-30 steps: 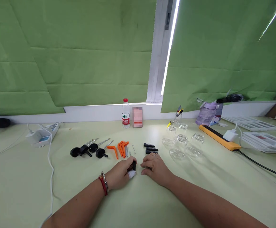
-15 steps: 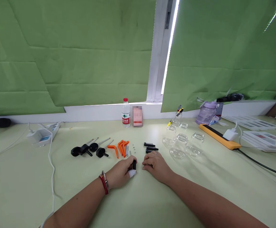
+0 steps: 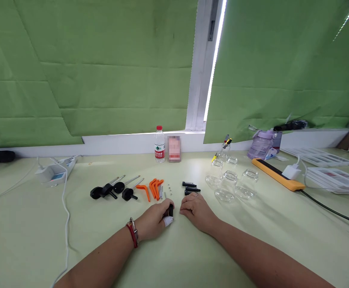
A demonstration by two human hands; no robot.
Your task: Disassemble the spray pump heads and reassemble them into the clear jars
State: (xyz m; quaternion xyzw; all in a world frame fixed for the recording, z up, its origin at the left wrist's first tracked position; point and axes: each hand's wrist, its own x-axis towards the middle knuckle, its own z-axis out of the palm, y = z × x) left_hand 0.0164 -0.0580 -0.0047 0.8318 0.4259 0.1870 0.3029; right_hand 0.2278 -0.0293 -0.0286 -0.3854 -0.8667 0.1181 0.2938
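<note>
Cranks (image 3: 128, 194), black with metal shafts, are lying on the tabletop (image 3: 174, 260) left of centre, with orange arms (image 3: 154, 189) lying just right of them. A red-capped bottle (image 3: 160, 153) is standing upright at mid-frame; its fill level cannot be told. Below it, the left hand (image 3: 155, 217) is gripping the black part (image 3: 170, 210), fingers wrapped around it, under the frame's centre. The part is looking light and stiff, probably plastic; smooth faces could be slipping, so opposed thumb and fingers on its sides are seeming the best hold. The right hand (image 3: 198, 212) is resting near the tabletop, fingertips bunched; whether its grip is holding anything cannot be told. Black cores (image 3: 190, 189) are lying just beyond its knuckles. Right of centre, clear jars (image 3: 228, 184) are standing, looking hard and fragile; the rearmost is holding yellow-handled tools (image 3: 228, 141). Further right, a purple jug (image 3: 260, 148) is standing, contents unclear. At the right, white trays (image 3: 332, 163) are lying flat, their contents too small to make out.
</note>
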